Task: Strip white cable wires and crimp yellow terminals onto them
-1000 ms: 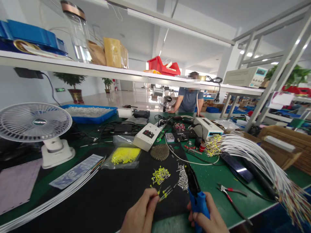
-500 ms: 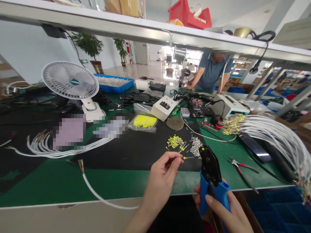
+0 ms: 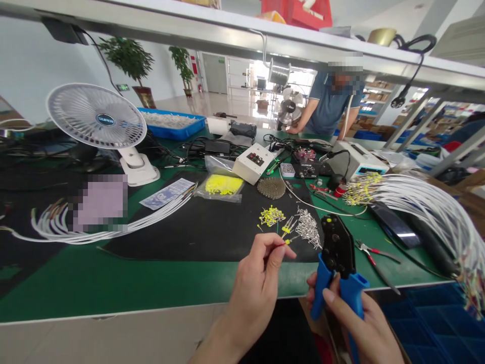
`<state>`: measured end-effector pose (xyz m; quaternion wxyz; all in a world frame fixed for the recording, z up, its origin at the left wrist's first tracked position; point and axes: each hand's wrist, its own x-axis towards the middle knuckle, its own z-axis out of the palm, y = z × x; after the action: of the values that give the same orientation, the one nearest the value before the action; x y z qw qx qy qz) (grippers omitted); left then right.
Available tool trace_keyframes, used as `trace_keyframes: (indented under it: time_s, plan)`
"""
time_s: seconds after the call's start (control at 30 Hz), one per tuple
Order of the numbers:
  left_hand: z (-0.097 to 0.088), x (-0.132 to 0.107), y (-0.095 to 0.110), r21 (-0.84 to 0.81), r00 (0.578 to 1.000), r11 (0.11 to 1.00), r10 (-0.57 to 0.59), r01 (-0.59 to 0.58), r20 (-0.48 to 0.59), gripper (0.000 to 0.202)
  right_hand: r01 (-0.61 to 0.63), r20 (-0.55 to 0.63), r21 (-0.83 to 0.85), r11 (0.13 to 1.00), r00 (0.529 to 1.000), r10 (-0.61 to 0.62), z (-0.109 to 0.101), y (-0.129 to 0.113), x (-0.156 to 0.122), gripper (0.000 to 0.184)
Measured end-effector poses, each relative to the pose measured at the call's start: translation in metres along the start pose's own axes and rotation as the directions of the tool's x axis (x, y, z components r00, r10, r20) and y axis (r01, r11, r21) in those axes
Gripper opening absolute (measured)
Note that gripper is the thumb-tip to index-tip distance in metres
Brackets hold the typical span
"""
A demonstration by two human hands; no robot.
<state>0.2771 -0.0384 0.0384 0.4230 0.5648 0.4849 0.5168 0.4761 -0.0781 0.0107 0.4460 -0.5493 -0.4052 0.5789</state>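
Note:
My left hand [image 3: 259, 275] is closed in a pinch on thin coloured wires. Yellow-collared wire ferrules [image 3: 289, 225] sit on the wire ends, just beyond the fingertips. My right hand [image 3: 366, 323] grips a crimping tool [image 3: 338, 245] with a black head and blue handles. Its handles are spread apart and the head points up, to the right of the left fingers and apart from them. Beyond the hands lie a small pile of yellow ferrules [image 3: 272, 216] and a heap of silvery metal pins [image 3: 308, 228] on the black mat [image 3: 212, 227].
Red-handled cutters [image 3: 377, 260] and a phone [image 3: 396, 227] lie at right, near a thick bundle of white cables [image 3: 428, 207]. More white cables [image 3: 151, 222] and a white fan [image 3: 100, 119] are at left. A co-worker [image 3: 333, 101] leans over beyond the bench.
My left hand has shifted slightly right and the wires in it have turned. The crimping tool has moved a little up and right. A loose white cable at the bench front has left view.

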Motion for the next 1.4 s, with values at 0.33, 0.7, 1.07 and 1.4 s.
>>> trace_keyframes:
  time_s: [0.33,0.7,1.07,1.4]
  plan:
    - [0.003,-0.013,0.003,-0.210,0.979,0.964,-0.132,0.163,0.155,0.023,0.161,-0.087,-0.065,0.985,0.982,-0.166,0.003,-0.023,0.012,0.029]
    - [0.007,-0.021,0.006,-0.505,0.905,0.797,-0.116,0.331,0.410,0.019,0.275,0.051,-0.009,0.961,0.960,-0.275,0.013,-0.046,0.031,0.017]
    - [0.010,-0.022,0.002,-0.569,0.913,0.739,-0.154,0.361,0.378,0.020,0.265,-0.052,-0.081,0.961,0.962,-0.270,0.019,-0.052,0.006,0.033]
    - [0.012,-0.025,0.001,-0.570,0.919,0.741,-0.167,0.355,0.356,0.022,0.270,-0.074,-0.154,0.950,0.956,-0.284,0.032,-0.053,0.024,0.033]
